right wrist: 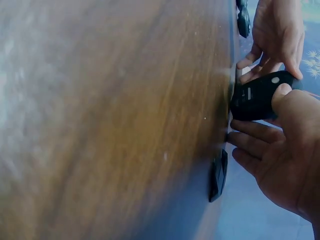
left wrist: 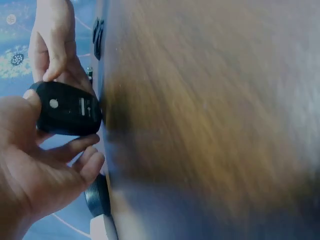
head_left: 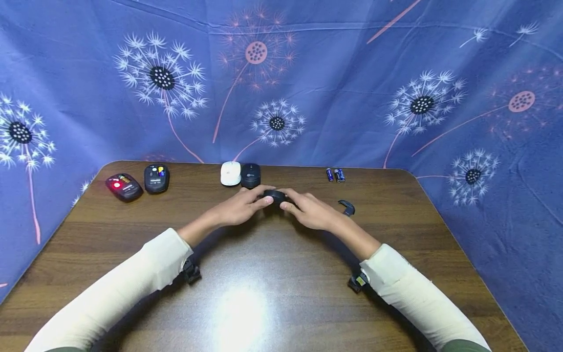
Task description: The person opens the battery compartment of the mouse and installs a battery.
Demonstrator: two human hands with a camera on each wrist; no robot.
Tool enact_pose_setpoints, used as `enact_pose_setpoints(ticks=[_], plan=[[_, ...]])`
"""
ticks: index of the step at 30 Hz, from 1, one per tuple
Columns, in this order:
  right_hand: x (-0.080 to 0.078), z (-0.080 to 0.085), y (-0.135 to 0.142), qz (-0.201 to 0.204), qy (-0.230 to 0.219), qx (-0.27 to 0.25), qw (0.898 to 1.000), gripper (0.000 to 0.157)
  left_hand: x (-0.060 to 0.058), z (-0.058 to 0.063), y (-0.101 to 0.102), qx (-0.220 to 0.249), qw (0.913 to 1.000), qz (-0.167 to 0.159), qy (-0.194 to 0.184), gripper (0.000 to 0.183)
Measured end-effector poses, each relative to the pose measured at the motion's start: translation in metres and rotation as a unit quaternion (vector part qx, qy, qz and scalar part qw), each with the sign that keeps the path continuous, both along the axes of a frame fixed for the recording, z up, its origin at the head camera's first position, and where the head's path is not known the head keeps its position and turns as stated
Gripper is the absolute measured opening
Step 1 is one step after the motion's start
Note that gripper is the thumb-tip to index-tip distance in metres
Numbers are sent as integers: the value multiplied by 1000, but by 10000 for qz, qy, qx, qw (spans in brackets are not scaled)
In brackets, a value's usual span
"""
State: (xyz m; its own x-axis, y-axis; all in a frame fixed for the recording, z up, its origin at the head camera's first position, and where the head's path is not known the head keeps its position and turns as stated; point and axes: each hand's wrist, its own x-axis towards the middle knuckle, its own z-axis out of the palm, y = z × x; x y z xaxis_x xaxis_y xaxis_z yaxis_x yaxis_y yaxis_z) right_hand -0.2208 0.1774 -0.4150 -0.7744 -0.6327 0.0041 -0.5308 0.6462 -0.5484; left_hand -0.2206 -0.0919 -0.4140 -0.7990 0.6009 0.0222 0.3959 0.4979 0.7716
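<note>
A black computer mouse [head_left: 275,196] is held between both hands over the far middle of the table. My left hand [head_left: 239,208] pinches its left end, with the thumb on the near face and fingers behind. From the other side, my right hand [head_left: 310,211] pinches the right end in the same way. The wrist views show the face under the thumbs, with a pale round spot and small light markings on the mouse [left wrist: 70,110]. A black curved cover [head_left: 347,207] lies on the table just beyond my right wrist.
Behind my left hand, a white mouse [head_left: 230,173] and another black mouse [head_left: 250,175] stand side by side. Two dark mice, one glowing red [head_left: 124,187] and one with a coloured patch [head_left: 156,178], lie far left. Small blue batteries [head_left: 339,175] lie at the back right, before a blue flowered cloth [head_left: 334,98].
</note>
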Motion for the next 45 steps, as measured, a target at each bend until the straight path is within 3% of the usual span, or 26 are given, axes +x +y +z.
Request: enact_pose_setpoints(ticks=[3,7,12,18,22,26,33,39,43,45], plan=[[1,-1,-1,-124,56,-50,9999,49,1,-1,5,112,9995,308,13,46],[3,-1,-4,-335,27,-108,9994,38,3,-3,9,-75,9971,762,-14,47],[8,0,-8,-575,-261,-400,9972,32,6,-4,11,-31,9955,948,67,48],[13,1,-8,-710,-1068,-1091,9857,31,6,-5,13,231,9947,995,74,48],[15,-1,-8,-653,-1811,-1695,9665,42,8,-6,14,752,9925,943,-192,43],[16,-3,-8,-614,-2286,-2106,9485,49,9,-7,16,1576,9829,771,-554,51],[17,-5,-3,-450,-2630,-2383,9338,49,11,-12,15,2713,9540,470,-1182,64],[18,-4,-2,-420,-2680,-2371,9328,46,11,-14,13,3112,9365,477,-1545,61],[19,-5,-1,-458,-2303,-2649,9352,43,10,-15,12,3206,9332,465,-1554,60],[18,-5,-1,-447,-1991,-2793,9383,49,10,-16,11,3240,9322,453,-1550,59]])
